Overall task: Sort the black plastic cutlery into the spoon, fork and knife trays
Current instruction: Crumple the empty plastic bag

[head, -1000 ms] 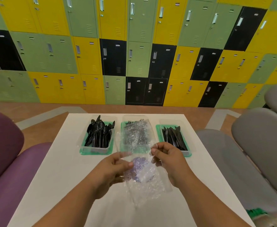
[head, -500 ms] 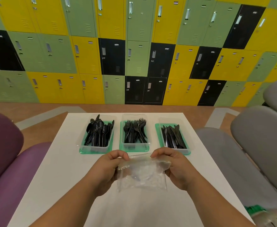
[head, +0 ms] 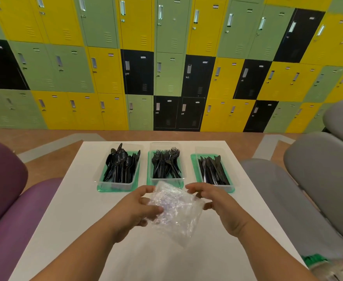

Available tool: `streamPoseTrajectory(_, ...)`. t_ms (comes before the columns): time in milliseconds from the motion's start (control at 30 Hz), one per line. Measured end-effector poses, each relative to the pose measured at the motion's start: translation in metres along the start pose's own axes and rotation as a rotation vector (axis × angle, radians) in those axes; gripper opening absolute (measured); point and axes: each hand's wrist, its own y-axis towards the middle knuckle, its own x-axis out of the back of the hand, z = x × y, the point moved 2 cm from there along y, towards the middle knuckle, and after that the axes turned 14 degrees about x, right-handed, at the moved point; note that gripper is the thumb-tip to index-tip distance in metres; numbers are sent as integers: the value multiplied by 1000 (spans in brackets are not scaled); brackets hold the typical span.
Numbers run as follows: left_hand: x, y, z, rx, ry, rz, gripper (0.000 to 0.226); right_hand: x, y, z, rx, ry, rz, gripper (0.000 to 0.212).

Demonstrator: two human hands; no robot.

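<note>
- Bag [head: 174,213], clear and crumpled, up between both hands: left hand [head: 136,207] pinches it, thumb against curled fingers; right hand [head: 219,201] curls fingers round its edge.
- Spoon tray [head: 114,188], fork tray [head: 149,169], knife tray [head: 194,165] just behind.

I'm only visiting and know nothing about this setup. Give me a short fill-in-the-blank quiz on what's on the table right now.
1. The forks sit ____ the spoons and the knives.
2. The left hand and right hand grip a clear plastic bag over a table coloured ____.
3. The knives lie farthest to the person's ____.

Missing words: between; white; right.
</note>
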Motion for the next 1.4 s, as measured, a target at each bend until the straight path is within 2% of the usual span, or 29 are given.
streamPoseTrajectory(100, -4, -3, -8, -74, 70, -10, 51, -6, -2, 4, -35, -170, 142, 25)
streamPoseTrajectory(200, -8, -3, -11, -108, -103, -56, 57, -13, -2, -1, -9, -90, 77, 2)
streamPoseTrajectory(300, -19, -4, -7, -64, -299, 60, 47, -18, -2, -2, 2, 64, -37, 7)
streamPoseTrajectory(367, -26, -4, -1, -46, -240, 98, 41, -22, -4, -3, 15, 66, -76, 9)
streamPoseTrajectory(500, -28, -5, 3, -82, -194, 57, 33, -22, -12, -4, -14, 106, -100, 4)
streamPoseTrajectory(667, -33, -4, 1, -89, -165, 86, 22, -17, -22, -5, -71, 284, -118, 29)
streamPoseTrajectory(767, -38, -1, 3, -68, -157, 86, 19, -14, -30, -7, -71, 335, -144, 35)
streamPoseTrajectory(900, -45, 2, 7, 20, -217, 106, 22, -9, -40, -11, -97, 428, -207, 36)
streamPoseTrajectory(1033, -53, 4, 11, 144, -303, 263, 27, -2, -56, -12, -74, 375, -261, 32)
streamPoseTrajectory(1133, -67, 7, 13, 171, -245, 385, 28, 3, -71, -12, -68, 288, -310, 33)
streamPoseTrajectory(1267, -86, 18, 17, 118, -133, 381, 35, 18, -94, -21, -127, 324, -383, 28)
streamPoseTrajectory(1400, -116, 28, 19, 36, -17, 295, 45, 40, -120, -42, -253, 371, -410, 27)
